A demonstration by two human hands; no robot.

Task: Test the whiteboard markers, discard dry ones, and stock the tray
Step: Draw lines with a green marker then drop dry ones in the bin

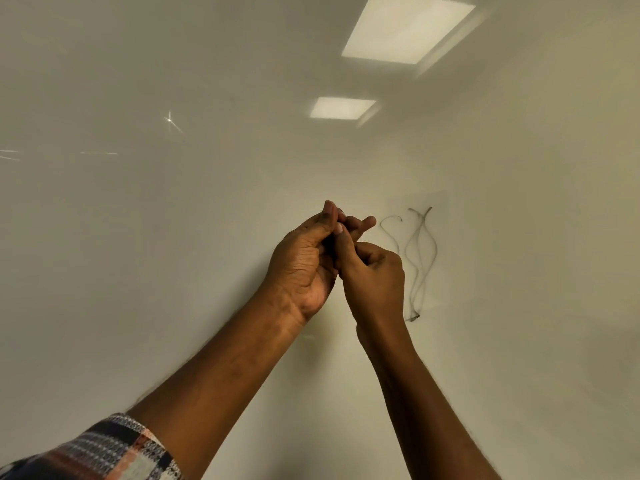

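Note:
Both hands are raised together in front of the white whiteboard [207,202]. My left hand [304,261] and my right hand [372,271] press against each other, fingers curled around something dark and thin between them, probably a marker, almost fully hidden by the fingers. Only a small dark sliver [331,242] shows between the thumbs. Faint grey wavy test lines [420,258] run down the board just right of my right hand.
The glossy board fills the whole view and reflects two rectangular ceiling lights [408,27] at the upper right. A checked sleeve [104,452] covers my left arm at the bottom left. No tray or other markers are in view.

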